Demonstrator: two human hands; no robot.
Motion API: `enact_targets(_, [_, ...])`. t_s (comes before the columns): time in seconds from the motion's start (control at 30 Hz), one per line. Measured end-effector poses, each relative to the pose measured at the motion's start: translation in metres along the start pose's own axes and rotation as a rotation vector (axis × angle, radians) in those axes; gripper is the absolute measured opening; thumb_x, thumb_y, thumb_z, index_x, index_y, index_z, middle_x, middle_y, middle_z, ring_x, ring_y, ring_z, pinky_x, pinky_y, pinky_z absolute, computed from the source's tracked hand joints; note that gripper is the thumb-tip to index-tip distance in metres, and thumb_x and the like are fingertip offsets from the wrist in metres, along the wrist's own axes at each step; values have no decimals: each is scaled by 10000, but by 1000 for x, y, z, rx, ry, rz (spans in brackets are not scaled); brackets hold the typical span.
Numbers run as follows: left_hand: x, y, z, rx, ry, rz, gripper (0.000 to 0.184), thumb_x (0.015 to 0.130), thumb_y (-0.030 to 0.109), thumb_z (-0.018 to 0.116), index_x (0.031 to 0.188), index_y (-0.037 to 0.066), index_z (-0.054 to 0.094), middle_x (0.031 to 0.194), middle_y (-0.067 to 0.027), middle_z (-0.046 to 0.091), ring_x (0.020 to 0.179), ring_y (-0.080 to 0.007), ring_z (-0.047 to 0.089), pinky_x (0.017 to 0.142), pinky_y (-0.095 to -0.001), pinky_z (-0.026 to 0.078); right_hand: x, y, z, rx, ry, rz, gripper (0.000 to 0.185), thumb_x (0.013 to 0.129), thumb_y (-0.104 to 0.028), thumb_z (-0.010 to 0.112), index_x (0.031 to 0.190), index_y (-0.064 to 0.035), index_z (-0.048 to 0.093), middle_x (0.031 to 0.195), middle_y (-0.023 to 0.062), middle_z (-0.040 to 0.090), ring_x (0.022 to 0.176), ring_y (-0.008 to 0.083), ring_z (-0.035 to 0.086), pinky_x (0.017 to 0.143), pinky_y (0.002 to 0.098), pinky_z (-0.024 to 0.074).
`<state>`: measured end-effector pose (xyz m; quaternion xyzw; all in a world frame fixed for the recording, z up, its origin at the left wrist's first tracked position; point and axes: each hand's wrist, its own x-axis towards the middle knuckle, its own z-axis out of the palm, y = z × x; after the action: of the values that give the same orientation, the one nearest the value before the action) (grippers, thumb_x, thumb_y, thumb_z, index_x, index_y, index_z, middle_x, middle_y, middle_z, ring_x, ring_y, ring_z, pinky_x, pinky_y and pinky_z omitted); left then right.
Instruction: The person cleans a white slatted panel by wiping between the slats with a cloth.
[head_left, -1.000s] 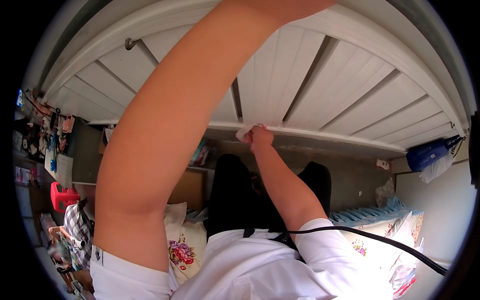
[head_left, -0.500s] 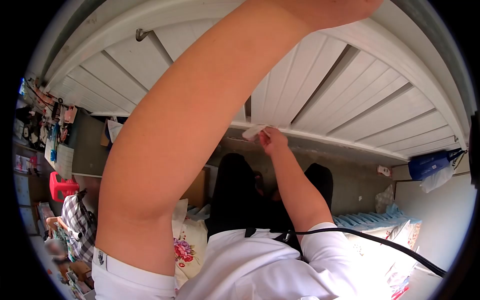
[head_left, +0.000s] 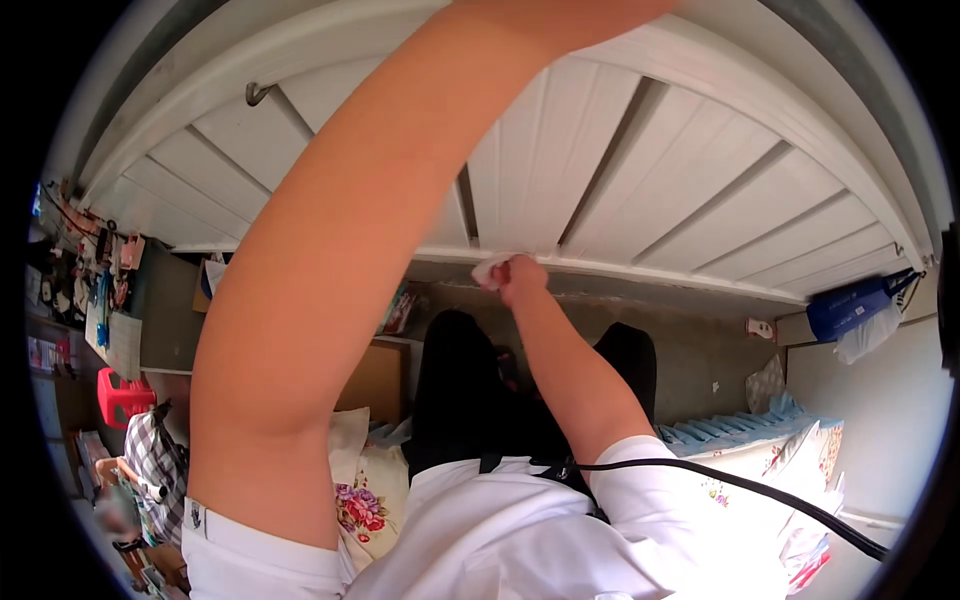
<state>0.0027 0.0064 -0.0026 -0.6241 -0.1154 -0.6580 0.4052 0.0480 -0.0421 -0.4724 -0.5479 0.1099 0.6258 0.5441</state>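
Note:
My right hand (head_left: 522, 279) is closed around a crumpled white cloth or tissue (head_left: 490, 268). It is at the lower rail (head_left: 640, 272) of a white slatted panel (head_left: 600, 160); the cloth appears to touch the rail. My left arm stretches across the view past the panel. Only the wrist end of my left hand (head_left: 620, 14) shows at the top edge. Its fingers are outside the picture, so what it holds or touches is hidden.
A metal hook (head_left: 258, 94) sticks out at the panel's upper left. To the right hangs a blue bag (head_left: 850, 308) with a plastic bag. Floral bedding (head_left: 365, 510) lies beside me. A red stool (head_left: 125, 397) and a seated person are at left. A black cable (head_left: 740, 484) crosses my shirt.
My right hand and the cloth have shifted slightly left along the lower rail. The whole view has also moved a little, and my left arm appears farther left.

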Motion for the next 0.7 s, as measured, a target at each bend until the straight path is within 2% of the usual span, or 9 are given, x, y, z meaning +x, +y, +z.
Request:
enact_targets(0.07, [1,0,-4,16,-39,9,160,676,70,595,808,64,505,779,-111,516,752,-328,520,709,-453,412,4,4,7,-50,-22,99,131,918,-50,608,1049,-52,602,987,102,650,805,220,652,590,346,567])
enact_targets(0.1, [2,0,-5,19,-59,9,163,677,70,593,819,62,512,782,-112,518,753,-330,520,709,-454,411,2,-1,-4,-4,-161,146,150,914,-50,619,1063,-37,615,971,114,657,810,226,665,616,339,587])
enact_targets(0.2, [3,1,-4,16,-68,16,184,683,70,588,859,60,537,800,-114,530,765,-333,525,709,-450,410,24,-33,-40,-80,-156,183,138,909,-46,624,1046,-44,632,957,113,666,806,228,671,626,335,591])
enact_targets(0.4, [2,4,-5,2,-97,16,207,691,67,581,896,57,552,827,-119,544,779,-335,533,724,-447,409,59,-136,-150,-138,-35,29,82,888,-82,664,967,-63,660,809,61,665,684,172,660,540,279,563])
enact_targets(0.47, [3,4,-4,8,-95,23,207,693,65,578,898,57,549,828,-119,541,777,-337,531,730,-447,407,44,-166,-176,-137,15,-150,63,893,-97,666,945,-66,650,805,60,657,672,170,649,537,276,557])
enact_targets(0.63, [11,13,-10,50,-178,8,213,695,62,570,907,59,551,834,-122,541,785,-342,533,735,-450,405,28,-229,-216,44,390,-382,32,903,-102,630,883,-77,631,707,42,610,671,185,621,494,292,497])
enact_targets(0.7, [10,13,-9,52,-182,6,218,696,62,568,913,57,550,843,-127,545,796,-346,539,743,-453,407,56,-232,-235,-34,291,-474,60,906,-109,610,859,-75,629,678,40,607,642,201,624,471,312,472])
